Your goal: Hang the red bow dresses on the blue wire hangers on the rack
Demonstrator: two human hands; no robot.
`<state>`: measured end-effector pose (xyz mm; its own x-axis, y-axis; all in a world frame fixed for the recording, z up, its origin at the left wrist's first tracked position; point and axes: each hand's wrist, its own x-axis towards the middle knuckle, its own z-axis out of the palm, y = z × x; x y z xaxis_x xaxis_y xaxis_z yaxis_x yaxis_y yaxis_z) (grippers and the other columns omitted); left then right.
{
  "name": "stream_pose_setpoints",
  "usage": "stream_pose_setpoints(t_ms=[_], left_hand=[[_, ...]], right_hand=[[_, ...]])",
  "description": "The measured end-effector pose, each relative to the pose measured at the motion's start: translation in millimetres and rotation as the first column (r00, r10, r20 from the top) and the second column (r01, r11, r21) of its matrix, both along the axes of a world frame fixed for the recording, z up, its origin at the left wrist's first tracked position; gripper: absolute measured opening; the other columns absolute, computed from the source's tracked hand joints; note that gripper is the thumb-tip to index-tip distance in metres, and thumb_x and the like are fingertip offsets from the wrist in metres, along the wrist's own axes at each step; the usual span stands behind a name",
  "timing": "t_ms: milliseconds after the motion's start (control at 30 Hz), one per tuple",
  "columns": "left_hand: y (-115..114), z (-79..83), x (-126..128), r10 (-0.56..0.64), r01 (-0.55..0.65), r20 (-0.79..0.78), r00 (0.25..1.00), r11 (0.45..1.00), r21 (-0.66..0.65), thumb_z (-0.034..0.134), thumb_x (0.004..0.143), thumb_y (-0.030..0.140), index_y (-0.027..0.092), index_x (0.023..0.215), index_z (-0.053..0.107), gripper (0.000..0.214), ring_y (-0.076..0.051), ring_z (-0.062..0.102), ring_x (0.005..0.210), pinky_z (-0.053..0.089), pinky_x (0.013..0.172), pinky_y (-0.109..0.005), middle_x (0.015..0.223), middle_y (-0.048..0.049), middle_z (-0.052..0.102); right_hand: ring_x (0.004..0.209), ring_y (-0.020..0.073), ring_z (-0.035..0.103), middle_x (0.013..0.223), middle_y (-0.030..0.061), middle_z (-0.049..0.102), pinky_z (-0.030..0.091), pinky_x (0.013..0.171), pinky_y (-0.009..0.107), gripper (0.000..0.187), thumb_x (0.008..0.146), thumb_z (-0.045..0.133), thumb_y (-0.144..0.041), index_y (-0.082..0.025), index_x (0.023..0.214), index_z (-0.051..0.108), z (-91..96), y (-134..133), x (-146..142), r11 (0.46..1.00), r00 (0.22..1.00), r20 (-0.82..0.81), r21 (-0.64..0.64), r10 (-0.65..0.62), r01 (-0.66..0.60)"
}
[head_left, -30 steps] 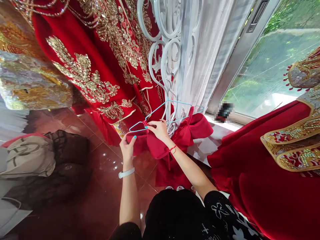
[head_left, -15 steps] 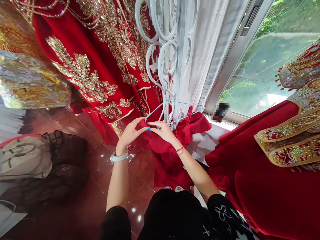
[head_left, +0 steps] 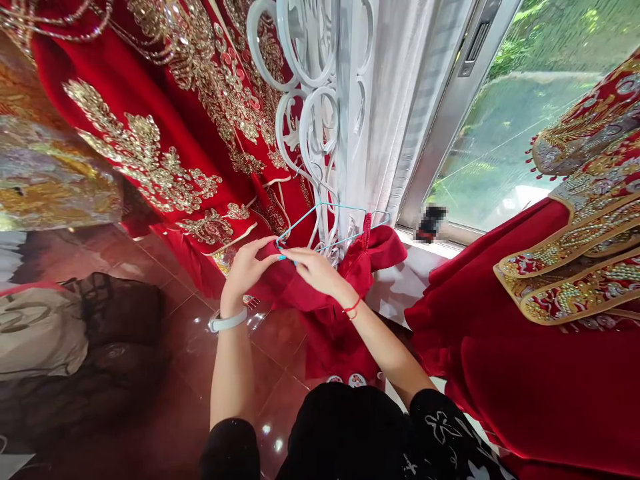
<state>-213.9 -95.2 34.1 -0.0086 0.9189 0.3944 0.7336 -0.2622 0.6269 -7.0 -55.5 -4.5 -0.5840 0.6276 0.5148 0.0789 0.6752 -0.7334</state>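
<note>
A red dress (head_left: 330, 333) hangs from a light blue wire hanger (head_left: 300, 222), its far shoulder with a ruffled sleeve over the hanger's right end. At the hanger's left corner, my left hand (head_left: 249, 268) pinches the red fabric between thumb and fingers. Close beside it, my right hand (head_left: 320, 272) has its fingertips closed on the same edge of the dress, near the wire. Blue nail polish shows on the thumbs. The exact spot under the fingertips is partly hidden.
The hanger's hook is at a white scrollwork metal stand (head_left: 344, 113). Red gowns with gold beading (head_left: 150, 157) hang at the left, another embroidered red garment (head_left: 500, 360) at the right. A bag (head_left: 40, 333) lies on the tiled floor (head_left: 273, 357). Behind the stand is a window (head_left: 500, 147).
The whole scene has shifted slightly left in view. My right hand's fingers have moved at the hanger's left corner, its thumb now less visible. Both hands stay on the dress.
</note>
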Motion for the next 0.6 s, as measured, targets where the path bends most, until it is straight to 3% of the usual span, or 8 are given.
stream_pose_setpoints(t_ms=[100, 267, 433, 533, 600], left_hand=[[-1, 7.4, -4, 0.016, -0.014, -0.083, 0.996, 1.000, 0.027, 0.061, 0.090, 0.054, 0.020, 0.123, 0.073, 0.048, -0.030, 0.069, 0.105, 0.052, 0.103, -0.049, 0.112, -0.0113, 0.077], [-1, 16.1, -2, -0.053, 0.050, -0.127, 0.990, 0.998, -0.029, 0.060, 0.091, 0.050, 0.023, 0.126, 0.072, 0.046, -0.031, 0.068, 0.111, 0.049, 0.106, -0.048, 0.119, -0.0099, 0.077], [2, 9.3, 10, -0.025, 0.010, -0.174, 0.984, 0.996, -0.084, 0.053, 0.095, 0.049, 0.024, 0.135, 0.065, 0.049, -0.031, 0.067, 0.116, 0.049, 0.103, -0.045, 0.129, -0.0101, 0.073], [5, -0.2, 13, 0.055, -0.070, -0.188, 0.981, 0.995, -0.072, 0.050, 0.096, 0.050, 0.023, 0.128, 0.065, 0.044, -0.030, 0.069, 0.101, 0.051, 0.096, -0.044, 0.115, -0.0090, 0.076], [7, -5.8, 13, 0.107, -0.115, -0.181, 0.978, 0.993, -0.032, 0.051, 0.096, 0.051, 0.023, 0.121, 0.066, 0.040, -0.029, 0.068, 0.096, 0.050, 0.095, -0.043, 0.107, -0.0082, 0.075]], right_hand=[[0.128, 0.0205, 0.063, 0.141, 0.0063, 0.067, 0.047, 0.115, 0.042, 0.067, 0.088, 0.042, 0.001, -0.027, 0.146, 0.061, -6.0, -6, -22, 1.000, 1.000, 0.016, -0.027, 0.006, -0.005], [0.110, 0.0215, 0.068, 0.122, 0.0067, 0.074, 0.054, 0.104, 0.043, 0.063, 0.087, 0.044, 0.000, -0.025, 0.141, 0.064, -15.8, -3, -15, 0.998, 0.995, 0.098, -0.059, -0.004, 0.009], [0.109, 0.0232, 0.068, 0.121, 0.0095, 0.073, 0.054, 0.103, 0.043, 0.054, 0.088, 0.048, -0.005, -0.022, 0.137, 0.066, -12.6, -4, -12, 1.000, 0.991, 0.135, -0.005, 0.012, -0.012], [0.112, 0.0217, 0.069, 0.126, 0.0072, 0.074, 0.052, 0.107, 0.041, 0.052, 0.087, 0.050, -0.008, -0.025, 0.132, 0.070, -10.7, -2, 17, 1.000, 0.999, 0.039, 0.003, -0.009, 0.009], [0.112, 0.0205, 0.070, 0.121, 0.0052, 0.076, 0.053, 0.107, 0.040, 0.044, 0.087, 0.051, -0.012, -0.027, 0.120, 0.076, -14.5, 5, 57, 0.981, 0.976, -0.100, -0.031, -0.196, 0.194]])
